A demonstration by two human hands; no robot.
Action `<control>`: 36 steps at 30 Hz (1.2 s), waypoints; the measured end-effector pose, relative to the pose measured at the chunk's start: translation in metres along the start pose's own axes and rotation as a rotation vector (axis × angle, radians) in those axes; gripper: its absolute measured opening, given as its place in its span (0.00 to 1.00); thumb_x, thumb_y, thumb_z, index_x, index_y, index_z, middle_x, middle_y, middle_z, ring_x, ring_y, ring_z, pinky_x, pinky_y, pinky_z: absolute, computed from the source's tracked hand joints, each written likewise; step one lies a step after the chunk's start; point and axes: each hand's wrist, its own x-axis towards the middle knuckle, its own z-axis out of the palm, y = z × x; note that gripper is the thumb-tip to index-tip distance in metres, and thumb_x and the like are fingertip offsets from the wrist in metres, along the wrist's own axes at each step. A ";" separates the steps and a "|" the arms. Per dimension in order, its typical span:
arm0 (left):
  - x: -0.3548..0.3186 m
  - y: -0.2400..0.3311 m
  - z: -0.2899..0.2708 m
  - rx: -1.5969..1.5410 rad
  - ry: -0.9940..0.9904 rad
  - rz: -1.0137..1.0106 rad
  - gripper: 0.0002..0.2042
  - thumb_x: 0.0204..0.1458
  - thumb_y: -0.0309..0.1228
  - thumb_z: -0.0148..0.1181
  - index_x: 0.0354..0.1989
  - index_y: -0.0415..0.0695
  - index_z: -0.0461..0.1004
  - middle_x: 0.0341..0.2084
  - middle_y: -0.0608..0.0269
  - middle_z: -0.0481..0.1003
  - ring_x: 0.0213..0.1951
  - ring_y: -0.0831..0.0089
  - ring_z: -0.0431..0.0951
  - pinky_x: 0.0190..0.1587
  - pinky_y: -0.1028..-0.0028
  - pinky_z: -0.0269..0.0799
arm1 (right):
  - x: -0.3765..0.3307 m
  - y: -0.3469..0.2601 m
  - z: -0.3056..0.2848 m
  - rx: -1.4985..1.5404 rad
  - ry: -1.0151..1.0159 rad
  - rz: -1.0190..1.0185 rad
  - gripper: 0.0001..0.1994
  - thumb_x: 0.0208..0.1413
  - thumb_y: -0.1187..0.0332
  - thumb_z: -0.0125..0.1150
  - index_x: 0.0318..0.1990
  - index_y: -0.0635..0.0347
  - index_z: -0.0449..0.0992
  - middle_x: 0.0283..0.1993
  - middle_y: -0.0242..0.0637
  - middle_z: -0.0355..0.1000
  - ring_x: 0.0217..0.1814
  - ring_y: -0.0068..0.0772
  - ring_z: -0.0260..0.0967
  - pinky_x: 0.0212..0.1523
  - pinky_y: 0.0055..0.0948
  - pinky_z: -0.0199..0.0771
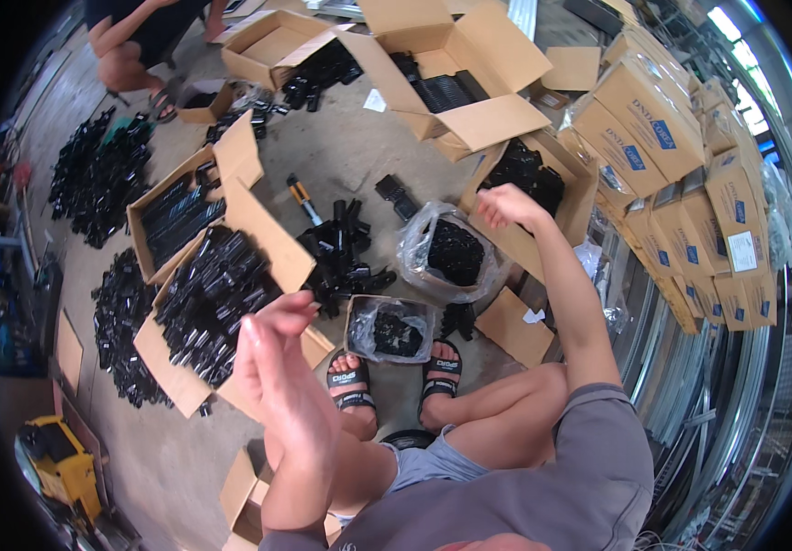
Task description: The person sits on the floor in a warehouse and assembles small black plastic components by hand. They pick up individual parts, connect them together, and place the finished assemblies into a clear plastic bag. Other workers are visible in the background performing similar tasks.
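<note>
concrete floor [171,459]; left hand [288,376], right hand [510,207] near black parts [217,294]

The grey floor [162,450] carries loose heaps of black parts [97,184] at left and centre, open cartons [272,243] among them, a clear bag [413,243] just beyond a small box [353,327], an orange-handled tool [299,193] and a white scrap [375,99].

the parts [217,296] are black, the boxes [277,248] brown, the shirt [506,496] grey, the shorts [435,466] pale blue.
</note>
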 end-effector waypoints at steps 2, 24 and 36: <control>-0.001 0.001 0.005 0.043 -0.004 0.007 0.21 0.70 0.39 0.43 0.28 0.38 0.70 0.42 0.46 0.76 0.46 0.65 0.74 0.55 0.64 0.67 | 0.014 0.026 -0.034 -0.039 0.466 0.036 0.20 0.66 0.54 0.49 0.38 0.64 0.80 0.36 0.46 0.80 0.36 0.37 0.80 0.39 0.37 0.80; 0.013 -0.019 0.011 0.241 -0.189 0.017 0.11 0.68 0.36 0.47 0.43 0.41 0.71 0.32 0.53 0.76 0.40 0.60 0.75 0.56 0.54 0.67 | 0.144 0.126 -0.080 -0.581 0.885 0.142 0.40 0.55 0.68 0.64 0.73 0.49 0.48 0.77 0.43 0.45 0.73 0.48 0.54 0.66 0.45 0.67; 0.022 -0.023 0.023 0.336 -0.273 -0.130 0.08 0.63 0.33 0.54 0.42 0.42 0.68 0.33 0.56 0.75 0.40 0.62 0.73 0.54 0.54 0.66 | 0.189 0.130 -0.103 -0.135 0.945 0.390 0.21 0.54 0.60 0.67 0.50 0.66 0.76 0.52 0.57 0.75 0.56 0.54 0.74 0.58 0.44 0.74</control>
